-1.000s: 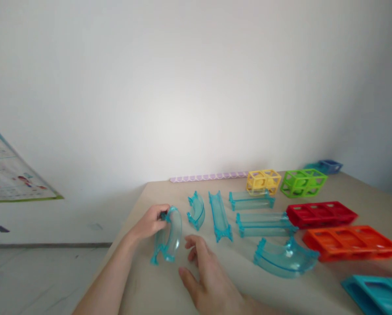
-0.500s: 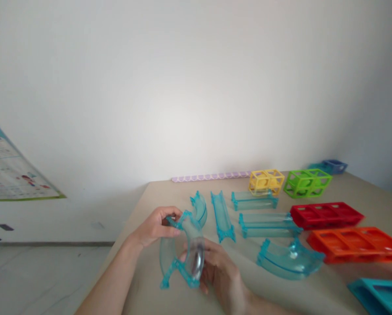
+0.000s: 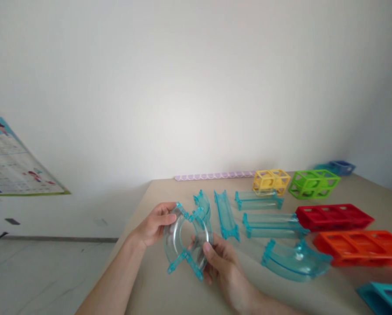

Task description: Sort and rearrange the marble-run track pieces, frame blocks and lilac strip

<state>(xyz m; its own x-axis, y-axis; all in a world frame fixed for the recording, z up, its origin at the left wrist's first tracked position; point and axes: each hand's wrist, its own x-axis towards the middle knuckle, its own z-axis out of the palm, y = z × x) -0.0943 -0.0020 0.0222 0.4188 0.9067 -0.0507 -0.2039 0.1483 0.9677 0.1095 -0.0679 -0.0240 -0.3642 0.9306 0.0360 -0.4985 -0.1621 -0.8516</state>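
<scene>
Two curved clear-blue track pieces are held up over the near part of the table, bowed apart with a rounded gap between them. My left hand [image 3: 157,224] grips the left curved piece [image 3: 172,239], thumb on its upper outer side. Around the outer edge of the right curved piece [image 3: 202,238] my right hand [image 3: 222,262] is closed, thumb in front. Their ends meet or nearly meet at top and bottom. Just behind lies another curved piece [image 3: 203,202], partly covered, and beside it a straight clear-blue track [image 3: 226,215].
Two straight tracks [image 3: 259,201] [image 3: 274,226] and a curved one [image 3: 296,261] lie to the right. Beyond are yellow [image 3: 271,181], green [image 3: 314,183], red [image 3: 334,217] and orange [image 3: 362,247] frames, with a teal frame [image 3: 384,297] at the near right corner.
The two held pieces have turned so their curved faces show more. My right thumb now lies on the front of the right piece. The view has shifted slightly.
</scene>
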